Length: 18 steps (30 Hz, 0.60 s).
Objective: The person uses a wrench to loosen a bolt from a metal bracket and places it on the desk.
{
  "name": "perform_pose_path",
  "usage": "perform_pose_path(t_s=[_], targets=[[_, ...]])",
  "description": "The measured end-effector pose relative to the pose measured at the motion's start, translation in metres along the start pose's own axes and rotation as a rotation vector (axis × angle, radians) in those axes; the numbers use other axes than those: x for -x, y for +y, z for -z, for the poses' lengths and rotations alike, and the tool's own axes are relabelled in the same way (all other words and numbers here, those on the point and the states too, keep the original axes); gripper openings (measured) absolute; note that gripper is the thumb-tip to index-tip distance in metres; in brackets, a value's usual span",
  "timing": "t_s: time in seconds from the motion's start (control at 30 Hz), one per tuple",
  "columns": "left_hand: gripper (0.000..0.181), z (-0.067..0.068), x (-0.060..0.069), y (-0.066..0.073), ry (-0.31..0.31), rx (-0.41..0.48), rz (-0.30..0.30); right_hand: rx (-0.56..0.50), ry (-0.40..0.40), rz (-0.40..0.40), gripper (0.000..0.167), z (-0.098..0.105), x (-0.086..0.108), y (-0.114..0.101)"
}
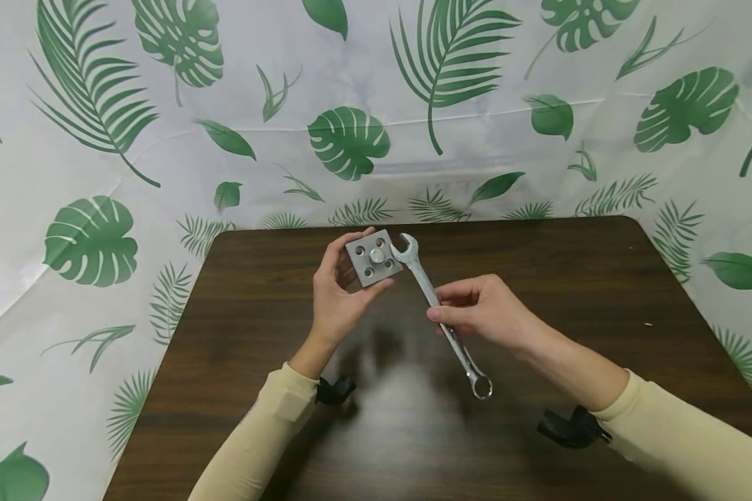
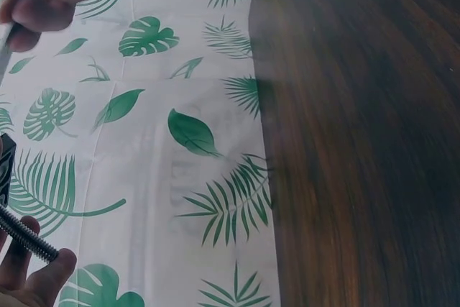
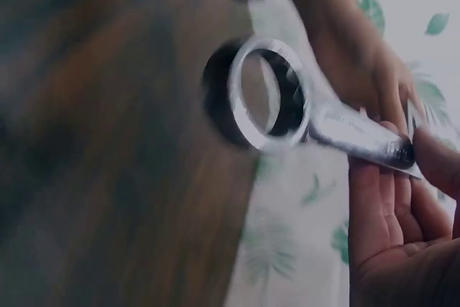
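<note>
Cloth [image 1: 253, 174] printed with green leaves, all along the back and sides of a dark wooden table [image 1: 244, 348]. Over the tabletop, two pale yellow sleeves [image 1: 257, 424], a black wrist mount [image 1: 573, 428] by each cuff.

Left hand [image 1: 340, 299], raised above the table: thumb at the near edge of a metal block [image 1: 365, 261], fingers bent around the far side, pinching it by the rim. Right hand [image 1: 485, 309]: thumb and fingertips pinching a wrench [image 1: 423, 282] partway along the handle, with the ring end [image 3: 305, 106] sticking out free.

Wrench beside the right side of the block, open end uppermost — touching or just apart, cannot tell. Probably steel: stiff, fairly weighty, a little slippery on the polished handle. Best taken around the handle, nearer the ring end for more leverage.

Block held up off the table, squarish face turned toward the head camera, four holes around the middle. Likely dense, rigid, hard to harm, perhaps sharp at the corners. Best gripped by opposite edges, face left uncovered.

Smallest, bolt head [image 1: 377, 256] at the centre of that face. In the left wrist view, a threaded shaft [image 2: 32, 239], seemingly of the same bolt — likely rough on skin, so better not squeezed there.
</note>
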<state>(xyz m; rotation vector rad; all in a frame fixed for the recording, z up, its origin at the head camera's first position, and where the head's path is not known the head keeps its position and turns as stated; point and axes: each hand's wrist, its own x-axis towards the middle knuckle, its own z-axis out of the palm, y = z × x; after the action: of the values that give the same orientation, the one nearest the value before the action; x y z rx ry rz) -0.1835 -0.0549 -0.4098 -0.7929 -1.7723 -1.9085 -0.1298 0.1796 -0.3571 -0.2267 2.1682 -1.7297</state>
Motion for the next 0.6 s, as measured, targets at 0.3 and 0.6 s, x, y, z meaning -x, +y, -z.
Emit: perform_pose_path(t_s=[0.3,0.6], targets=[[0.069,-0.004,-0.002,0.019,0.007,0.014,-0.002,-0.257,-0.103,-0.091,0.039,-0.032,0.007,0.012],[0.065,-0.003,0.000,0.018,-0.002,0.017,-0.019,-0.318,-0.145,-0.111,0.037,-0.045,0.002,0.016]])
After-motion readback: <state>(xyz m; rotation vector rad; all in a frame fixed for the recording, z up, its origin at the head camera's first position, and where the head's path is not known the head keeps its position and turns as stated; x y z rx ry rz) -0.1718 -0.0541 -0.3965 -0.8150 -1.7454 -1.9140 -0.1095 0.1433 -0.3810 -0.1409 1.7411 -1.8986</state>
